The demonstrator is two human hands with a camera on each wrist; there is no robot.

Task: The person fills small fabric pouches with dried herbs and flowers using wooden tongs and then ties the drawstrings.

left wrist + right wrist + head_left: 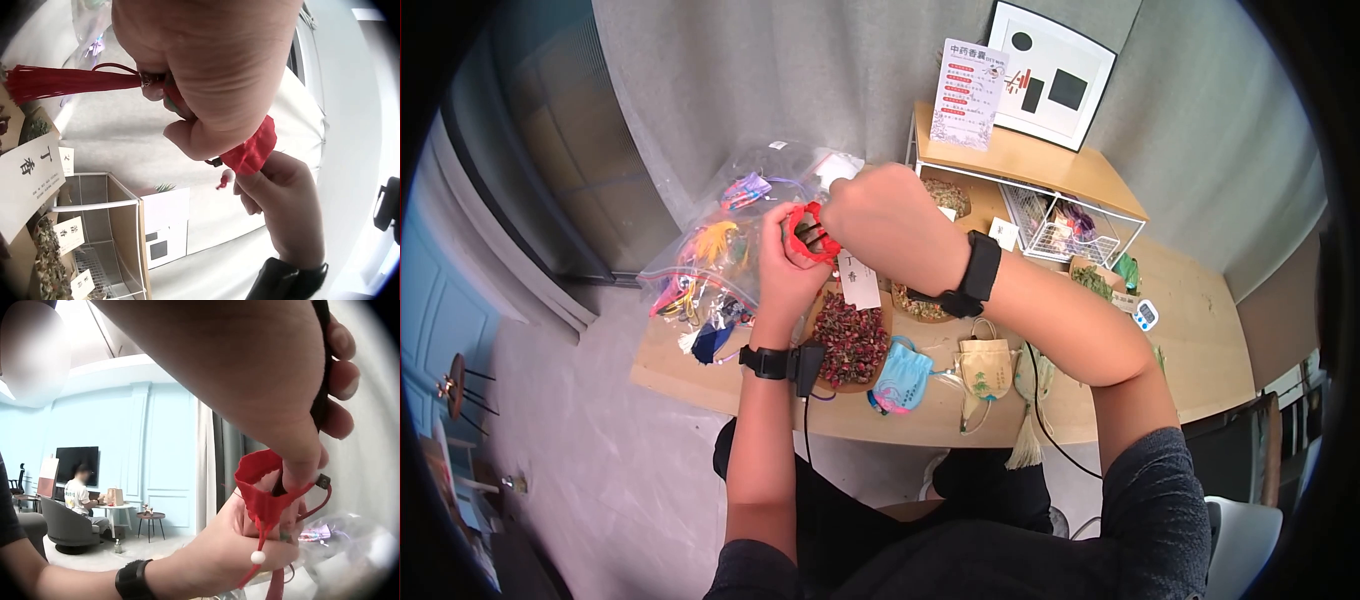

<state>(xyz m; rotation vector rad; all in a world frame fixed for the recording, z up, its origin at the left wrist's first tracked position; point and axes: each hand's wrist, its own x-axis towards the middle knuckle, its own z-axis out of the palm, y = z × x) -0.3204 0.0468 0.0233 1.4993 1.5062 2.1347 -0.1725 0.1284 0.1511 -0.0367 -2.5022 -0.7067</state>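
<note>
My left hand (pixel 783 275) grips a small red cloth drawstring pouch (pixel 255 501), its mouth spread open. A dark red tassel (pixel 72 85) hangs from the pouch in the left wrist view, and a white bead (pixel 258 557) sits on its cord. Close over that mouth, my right hand (pixel 897 215) holds a dark slender tool (pixel 321 406) whose lower end reaches into the pouch. The tool's kind cannot be told, since the fingers cover much of it. Below the hands, a tray of dried rosebuds (pixel 850 338) stands beside a white label card (pixel 860 282).
A blue pouch (pixel 902 377) and a beige pouch (pixel 985 368) lie along the table's front edge. Clear plastic bags with colourful tassels (pixel 715 245) cover the left side. Behind stand a wooden-topped rack (pixel 1040 165) and more herb trays. A white timer (pixel 1146 315) is at right.
</note>
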